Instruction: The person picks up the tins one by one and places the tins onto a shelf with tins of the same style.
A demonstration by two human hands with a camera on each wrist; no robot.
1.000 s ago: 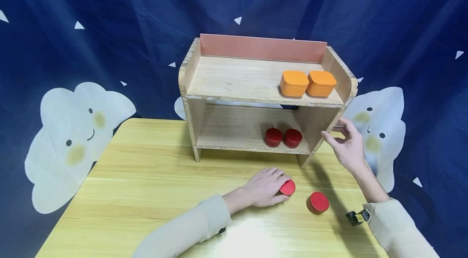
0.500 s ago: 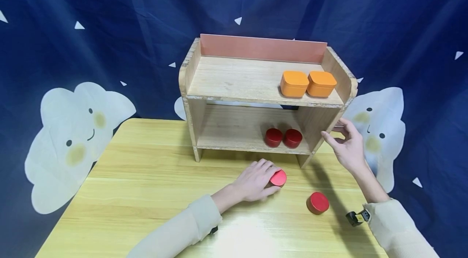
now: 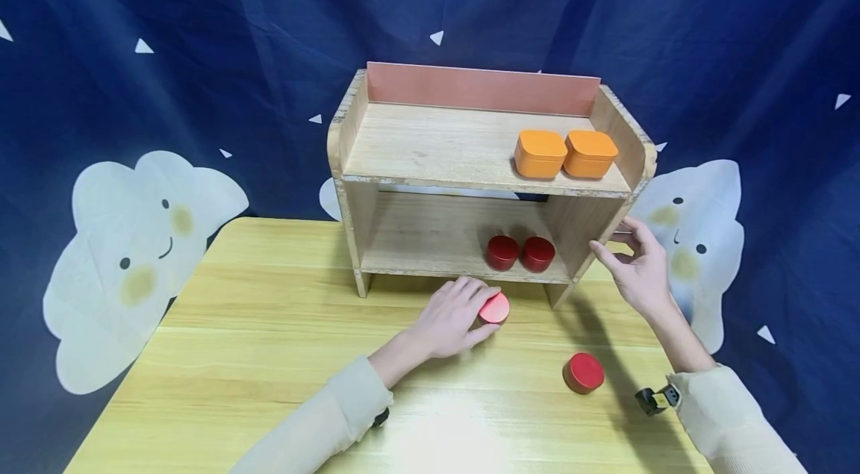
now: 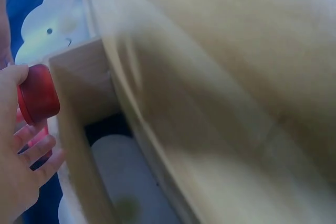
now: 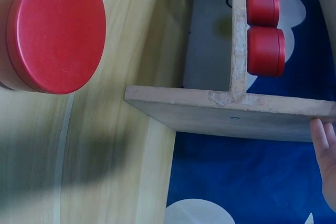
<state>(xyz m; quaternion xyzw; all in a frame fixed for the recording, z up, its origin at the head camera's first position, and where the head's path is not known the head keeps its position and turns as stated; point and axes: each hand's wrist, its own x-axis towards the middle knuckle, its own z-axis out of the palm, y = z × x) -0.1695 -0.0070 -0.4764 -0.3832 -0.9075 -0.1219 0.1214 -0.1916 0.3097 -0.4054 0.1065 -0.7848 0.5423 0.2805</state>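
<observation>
My left hand (image 3: 446, 321) grips a round red tin (image 3: 496, 308) between thumb and fingers, in front of the wooden shelf unit (image 3: 430, 138). In the left wrist view the thumb lies against this tin (image 4: 41, 95) and the fingers spread below it. My right hand (image 3: 641, 269) touches the unit's right side panel, thumb tip at the front edge and fingers on the outer side. Another round red tin (image 3: 584, 373) stands on the table at the right. Two darker-looking red tins, a left one (image 3: 502, 253) and a right one (image 3: 538, 254), sit side by side on the lower shelf.
Two orange square boxes, one (image 3: 540, 154) beside the other (image 3: 590, 154), stand at the right of the top shelf. The light wood table (image 3: 269, 310) carries the unit. A blue curtain (image 3: 269, 26) with cloud shapes hangs behind it.
My left hand has moved the red tin left and toward the shelf unit, away from the other tin on the table. The right hand has stayed at the side panel.
</observation>
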